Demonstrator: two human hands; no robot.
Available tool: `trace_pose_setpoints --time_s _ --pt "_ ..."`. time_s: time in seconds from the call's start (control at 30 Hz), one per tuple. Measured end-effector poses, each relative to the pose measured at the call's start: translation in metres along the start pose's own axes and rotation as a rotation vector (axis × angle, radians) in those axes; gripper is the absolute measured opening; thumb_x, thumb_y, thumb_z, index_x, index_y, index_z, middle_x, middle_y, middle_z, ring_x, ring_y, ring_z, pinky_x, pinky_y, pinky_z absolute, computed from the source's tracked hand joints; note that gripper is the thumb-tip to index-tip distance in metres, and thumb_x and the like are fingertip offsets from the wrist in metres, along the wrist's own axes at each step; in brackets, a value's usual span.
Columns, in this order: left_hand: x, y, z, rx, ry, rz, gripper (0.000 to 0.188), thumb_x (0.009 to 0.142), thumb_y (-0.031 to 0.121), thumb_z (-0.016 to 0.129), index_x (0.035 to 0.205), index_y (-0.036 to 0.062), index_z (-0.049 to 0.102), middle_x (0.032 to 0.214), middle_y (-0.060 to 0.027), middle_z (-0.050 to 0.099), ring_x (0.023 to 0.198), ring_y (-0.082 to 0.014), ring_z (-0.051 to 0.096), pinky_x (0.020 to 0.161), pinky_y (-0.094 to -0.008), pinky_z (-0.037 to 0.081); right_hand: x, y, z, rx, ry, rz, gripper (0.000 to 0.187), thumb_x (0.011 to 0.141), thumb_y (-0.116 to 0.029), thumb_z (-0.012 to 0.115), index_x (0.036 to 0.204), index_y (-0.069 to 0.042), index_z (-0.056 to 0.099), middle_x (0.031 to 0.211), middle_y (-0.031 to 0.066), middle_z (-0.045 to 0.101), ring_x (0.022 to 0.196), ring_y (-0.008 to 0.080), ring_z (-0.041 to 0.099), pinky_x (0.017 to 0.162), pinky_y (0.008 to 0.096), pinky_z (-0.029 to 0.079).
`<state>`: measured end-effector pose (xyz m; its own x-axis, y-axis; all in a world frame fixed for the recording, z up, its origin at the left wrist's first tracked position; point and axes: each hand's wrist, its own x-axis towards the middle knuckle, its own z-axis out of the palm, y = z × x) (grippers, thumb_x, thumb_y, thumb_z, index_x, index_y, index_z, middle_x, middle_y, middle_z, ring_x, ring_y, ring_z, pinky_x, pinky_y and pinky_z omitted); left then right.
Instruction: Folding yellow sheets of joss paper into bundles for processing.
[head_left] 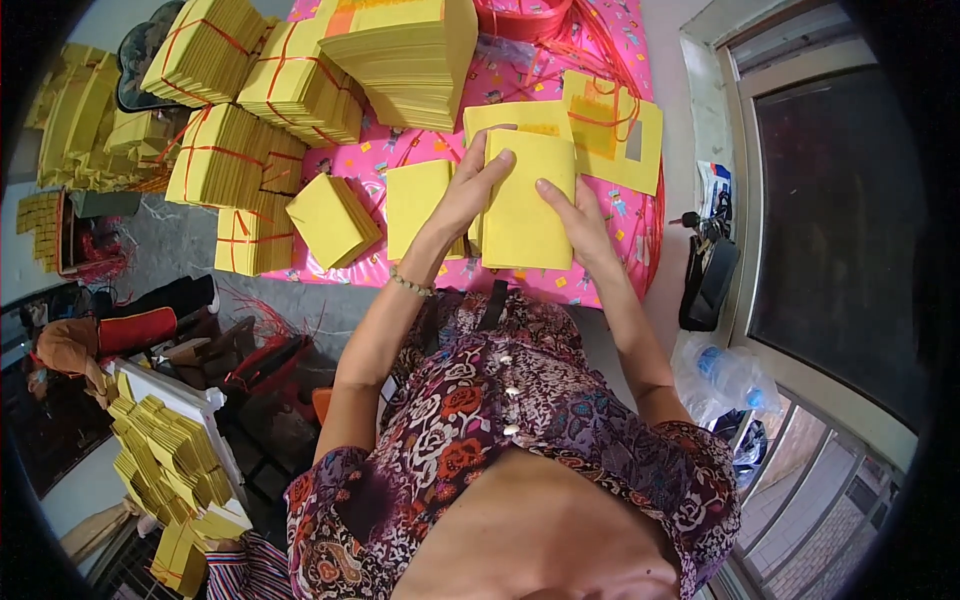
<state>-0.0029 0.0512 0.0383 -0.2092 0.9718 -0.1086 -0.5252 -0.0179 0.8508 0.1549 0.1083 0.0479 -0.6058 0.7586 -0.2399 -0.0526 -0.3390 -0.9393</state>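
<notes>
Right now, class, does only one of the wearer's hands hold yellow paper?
No, the left hand and the right hand both grip the yellow paper.

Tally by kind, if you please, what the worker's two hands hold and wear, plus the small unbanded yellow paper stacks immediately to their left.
Yellow paper stack held between left hand and right hand, counted whole: 1
Beaded bracelet on the left wrist: 1
Small unbanded yellow paper stacks on the pink tablecloth: 2
Total: 4
</notes>
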Motion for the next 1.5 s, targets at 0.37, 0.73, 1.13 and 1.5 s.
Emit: trace_pose_setpoints --time_s 0.37,0.73,1.13,1.5 --pt "0.001 -0.005 0.005 0.01 0.033 0.066 0.033 0.101 0.022 0.039 0.13 0.0077 0.039 0.113 -0.0047 0.053 0.103 -0.0095 0.051 0.087 -0.0249 0.043 0.003 0.006 -0.003 -0.061 -0.001 -0.039 0.047 0.086 -0.017 0.066 0.124 0.0 0.044 0.109 0.0106 0.06 0.094 0.0165 0.062 0.079 0.0287 0.052" --pt "0.003 -0.011 0.006 0.043 0.031 0.1 0.032 0.101 0.023 0.04 0.129 0.0068 0.039 0.112 -0.0062 0.052 0.102 -0.011 0.05 0.088 -0.0265 0.043 0.004 0.009 -0.007 -0.16 -0.004 -0.105 0.055 0.083 -0.017 0.071 0.126 -0.001 0.041 0.11 0.0103 0.059 0.097 0.017 0.061 0.081 0.0298 0.051" --pt "-0.023 -0.009 0.021 0.156 0.169 0.172 0.036 0.094 0.015 0.054 0.122 -0.0043 0.042 0.111 -0.0108 0.058 0.101 -0.0145 0.055 0.086 -0.028 0.045 -0.001 0.002 -0.003 -0.227 -0.013 -0.262 0.057 0.078 -0.007 0.073 0.125 0.001 0.042 0.111 0.0104 0.059 0.099 0.0169 0.06 0.083 0.0298 0.05" --pt "-0.037 -0.008 0.032 0.173 0.234 0.208 0.055 0.088 0.001 0.055 0.136 -0.0026 0.028 0.125 -0.014 0.05 0.114 -0.0179 0.05 0.096 -0.0297 0.04 -0.006 -0.002 0.001 -0.342 -0.01 -0.29 0.059 0.076 -0.012 0.076 0.123 0.0 0.042 0.11 0.0101 0.059 0.1 0.0172 0.059 0.085 0.0305 0.049"
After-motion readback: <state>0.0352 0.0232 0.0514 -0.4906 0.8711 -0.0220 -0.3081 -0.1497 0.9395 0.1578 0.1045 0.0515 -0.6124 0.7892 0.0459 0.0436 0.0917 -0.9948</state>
